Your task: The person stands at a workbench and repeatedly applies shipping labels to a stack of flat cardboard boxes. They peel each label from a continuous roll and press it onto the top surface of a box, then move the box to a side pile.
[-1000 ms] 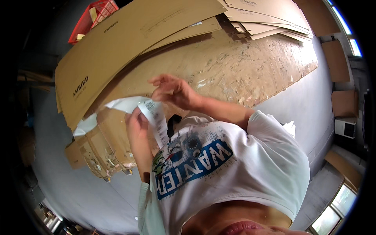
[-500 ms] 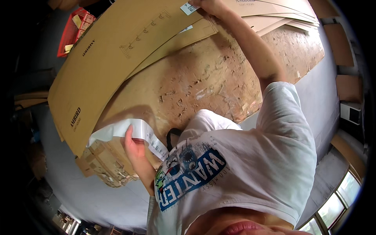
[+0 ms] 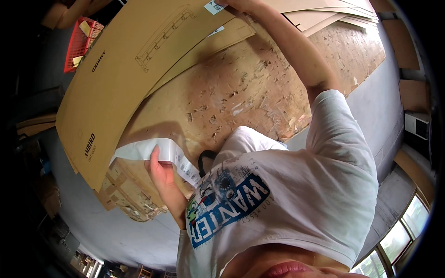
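Observation:
My left hand (image 3: 161, 172) holds a long white strip of labels (image 3: 134, 149) between thumb and fingers. One end of the strip, with printed labels, hangs over toward my shirt. At the top edge, my right hand (image 3: 238, 4) has its closed fingertips at the corner of a small white label (image 3: 214, 7). This label lies against a large brown cardboard sheet (image 3: 116, 88) printed with a line drawing of a hook rack. Part of the right hand is cut off by the frame. Beneath that sheet, another cardboard sheet (image 3: 204, 48) shows a similar white label (image 3: 216, 31).
The sheets rest on a worn brown work surface (image 3: 222, 97) with scuffed, peeling patches. More cardboard sheets (image 3: 324, 18) fan out at the far right. A red plastic basket (image 3: 76, 44) stands at the far left, near another person's arm (image 3: 69, 14). Cardboard boxes (image 3: 415, 95) line the right.
The top printed sheet, its label and my right hand have shifted slightly left. The basket appears lower and farther left, and more of the other person's arm shows. My left hand keeps the strip.

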Demonstrator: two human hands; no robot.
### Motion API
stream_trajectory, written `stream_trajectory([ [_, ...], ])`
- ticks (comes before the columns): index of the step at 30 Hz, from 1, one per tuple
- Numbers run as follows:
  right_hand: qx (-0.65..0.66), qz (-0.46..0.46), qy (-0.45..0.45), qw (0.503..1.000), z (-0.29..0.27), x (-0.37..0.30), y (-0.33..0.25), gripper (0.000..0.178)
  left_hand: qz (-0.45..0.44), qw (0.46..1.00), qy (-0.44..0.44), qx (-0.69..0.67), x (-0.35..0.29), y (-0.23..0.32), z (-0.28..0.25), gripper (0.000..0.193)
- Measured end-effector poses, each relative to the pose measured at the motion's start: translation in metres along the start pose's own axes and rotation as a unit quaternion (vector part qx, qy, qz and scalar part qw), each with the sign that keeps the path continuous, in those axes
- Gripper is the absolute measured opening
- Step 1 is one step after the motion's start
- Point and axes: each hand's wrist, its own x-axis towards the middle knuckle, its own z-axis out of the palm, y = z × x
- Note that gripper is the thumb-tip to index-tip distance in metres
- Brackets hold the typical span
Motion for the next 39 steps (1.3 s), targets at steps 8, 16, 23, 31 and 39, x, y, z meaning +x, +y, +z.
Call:
stream_trajectory([
  [8, -0.020, 0.026, 0.005, 0.999, -0.005, -0.015, -0.020, 0.020, -0.004, 1.000, -0.007, -0.005, -0.001, -0.003, -0.005, 0.034],
  [16, -0.159, 0.031, 0.153, 0.975, -0.022, -0.036, -0.023, 0.047, 0.013, 1.000, -0.003, -0.010, -0.001, -0.002, -0.003, 0.037],
  [23, -0.291, -0.232, 0.153, 0.916, 0.038, -0.067, -0.001, 0.052, -0.002, 0.995, -0.076, -0.067, -0.009, 0.001, -0.006, 0.039],
  [31, -0.177, 0.162, 0.210, 0.948, -0.018, -0.075, 0.020, 0.054, 0.011, 0.993, -0.088, -0.073, -0.016, 0.007, -0.017, 0.043],
  [39, -0.198, 0.149, 0.113, 0.962, -0.024, -0.059, -0.005, 0.035, 0.028, 0.989, -0.096, -0.107, -0.020, 0.004, -0.025, 0.045],
])
